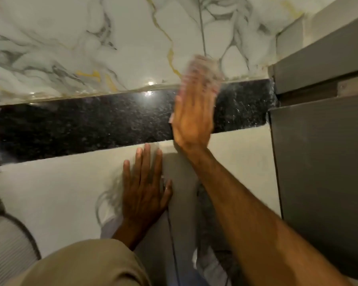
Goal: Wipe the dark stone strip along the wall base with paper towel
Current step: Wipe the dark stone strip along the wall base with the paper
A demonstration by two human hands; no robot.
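Note:
A dark speckled stone strip [87, 124] runs across the view between the marble wall and the pale floor tile. My right hand [192, 118] lies flat on the strip right of centre, fingers together and blurred, pressing a paper towel [203, 68] that shows as a pale blur past my fingertips. My left hand [145, 188] rests flat on the floor tile just below the strip, fingers spread, holding nothing.
White marble wall [70, 38] with grey and gold veins rises behind the strip. A grey cabinet side [318, 162] stands at the right, ending the strip. My knee in tan cloth [81, 265] is at the bottom. A ribbed grey object [6, 244] sits bottom left.

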